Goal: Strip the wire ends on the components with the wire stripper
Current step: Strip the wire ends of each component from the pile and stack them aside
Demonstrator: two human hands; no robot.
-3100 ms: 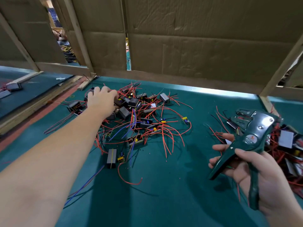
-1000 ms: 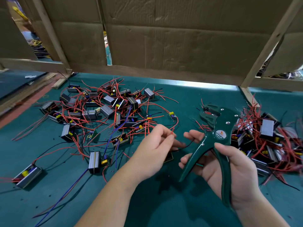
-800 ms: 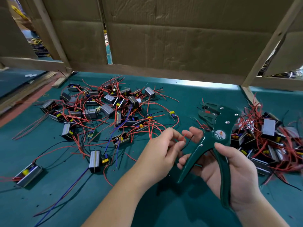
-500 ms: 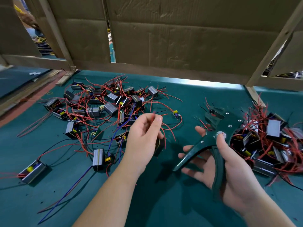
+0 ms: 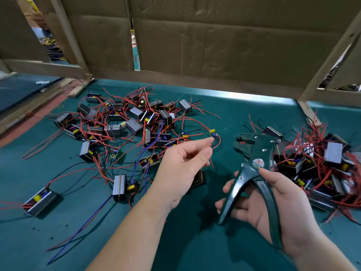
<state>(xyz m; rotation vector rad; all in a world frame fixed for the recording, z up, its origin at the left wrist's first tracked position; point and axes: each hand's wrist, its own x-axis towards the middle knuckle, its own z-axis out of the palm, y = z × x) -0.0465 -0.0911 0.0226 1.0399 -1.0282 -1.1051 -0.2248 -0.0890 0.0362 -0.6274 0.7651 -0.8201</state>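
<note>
A teal-green mat covers the worktable (image 5: 244,112), dotted with small dark specks; at 12 o'clock a wall of brown cardboard sheets (image 5: 224,45) on a pale wooden frame (image 5: 328,61) closes off the bench, with narrow gaps showing another work area behind. At 10 o'clock lies a loose heap of components (image 5: 125,130), small grey boxes trailing red, black and blue wires; a second, denser heap (image 5: 322,163) sits at 3 o'clock, cut off by the right edge. Near the centre the left hand (image 5: 181,169) pinches a thin red wire (image 5: 212,163) between thumb and forefinger, the other fingers curled; its fingertips are blurred, and a dark component (image 5: 200,178) just under the hand is mostly hidden. At 4 o'clock the right hand (image 5: 273,200) grips the dark green wire stripper (image 5: 254,167), thumb on top near its round label, handles spread apart, head pointing toward 11 o'clock, apart from the wire
</note>
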